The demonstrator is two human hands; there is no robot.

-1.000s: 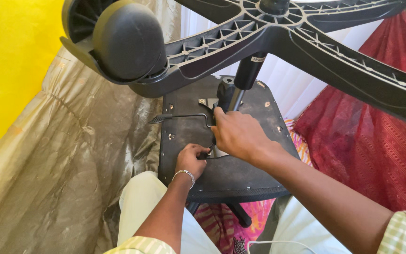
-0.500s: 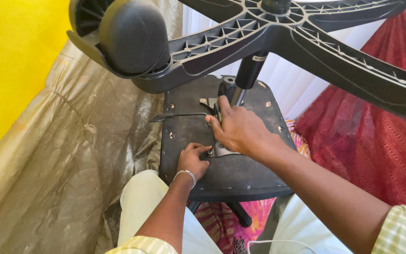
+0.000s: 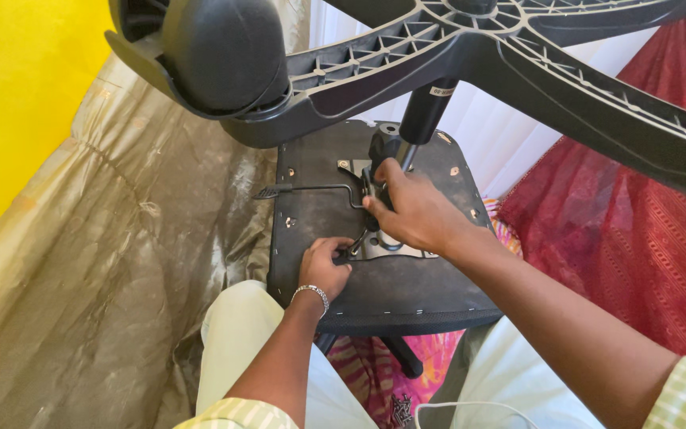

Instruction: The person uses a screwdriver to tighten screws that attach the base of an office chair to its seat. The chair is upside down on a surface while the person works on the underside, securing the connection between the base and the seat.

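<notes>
Item, as we find it: an office chair turned upside down, its black seat underside (image 3: 319, 199) facing us, the metal mechanism plate (image 3: 395, 246) bolted at its middle, the gas column (image 3: 425, 111) rising to the star base (image 3: 565, 71), one caster (image 3: 224, 52) nearest the camera. Our left hand (image 3: 325, 268), bracelet at the wrist, is curled tight around a small dark tool or lever end (image 3: 343, 256) at the plate's left edge; our right hand (image 3: 414, 210) lies over the mechanism, fingers bent and gripping the dark part (image 3: 380, 147) at the column's foot. Surroundings: a thin lever rod (image 3: 303, 189) running left across the seat, grey plastic sheeting (image 3: 121, 262) to the left, red cloth (image 3: 621, 238) to the right.
</notes>
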